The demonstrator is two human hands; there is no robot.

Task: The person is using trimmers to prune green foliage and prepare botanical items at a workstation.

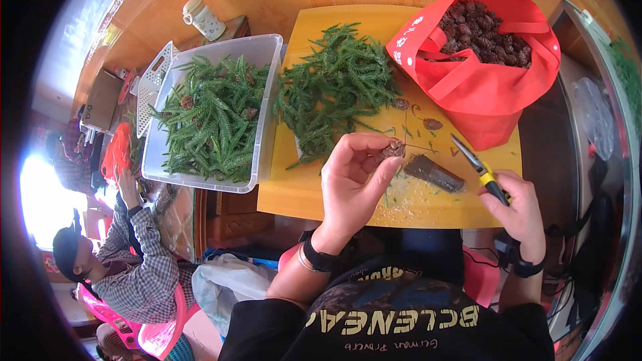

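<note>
In my left hand (pixel 353 184) a small brown pine cone (pixel 393 151) is pinched between thumb and fingers above the yellow table. A thin dark wire sticks out from the cone toward the right. My right hand (pixel 520 208) grips long-nosed pliers (pixel 493 184) with yellow and black handles, their jaws pointing up and left, apart from the cone. Between the two hands lies a bundle of dark thin wires (pixel 436 174). Another pine cone (pixel 433 124) rests beyond it, near loose bits of wire. Green artificial pine sprigs (pixel 338 80) are heaped beyond my left hand.
A red bag (pixel 491 103) full of pine cones stands at the table's far right. To the left, a clear plastic bin (pixel 266 113) holds sprigs, some with cones. At far left another person (pixel 144 261) sits on a pink chair, handling something red. Scraps litter the table's (pixel 294 204) near edge.
</note>
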